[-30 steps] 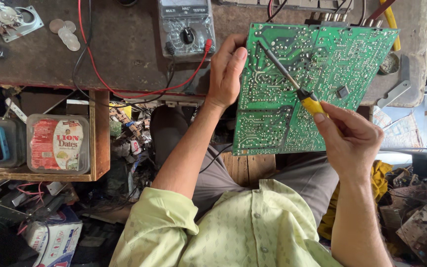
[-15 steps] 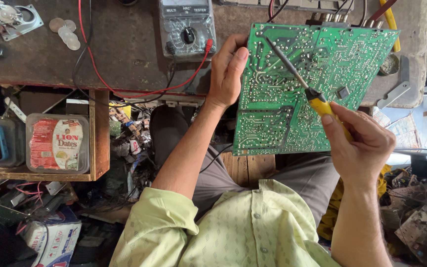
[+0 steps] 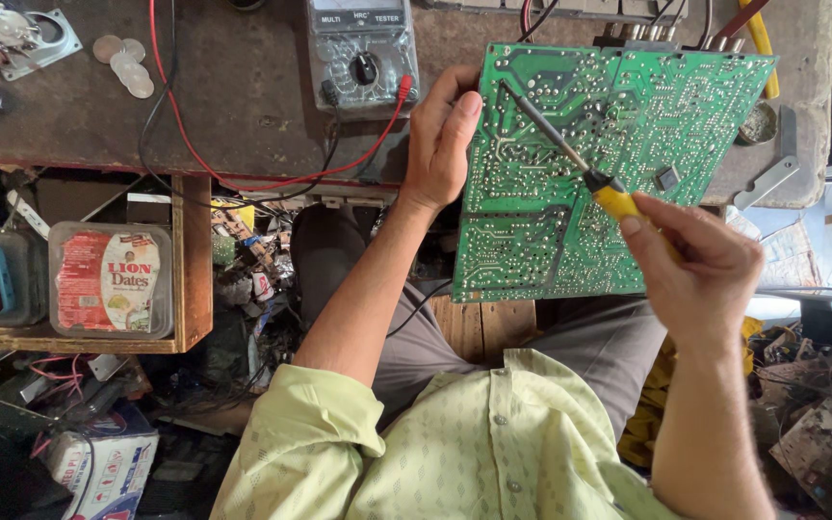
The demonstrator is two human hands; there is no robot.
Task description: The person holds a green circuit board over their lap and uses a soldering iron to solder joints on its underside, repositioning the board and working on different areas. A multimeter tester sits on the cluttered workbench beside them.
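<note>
Two hands share the work: the left hand (image 3: 440, 135) closes its grip on the edge of the green circuit board (image 3: 609, 164), tilted over the bench (image 3: 243, 87); the right hand (image 3: 700, 265) pinches a yellow-handled soldering iron (image 3: 570, 159). Thin, stiff, light and probably fragile, the board is best held by its edges.

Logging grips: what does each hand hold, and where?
Right hand holds the soldering iron by its yellow handle; left hand grips the circuit board at its left edge.
</note>
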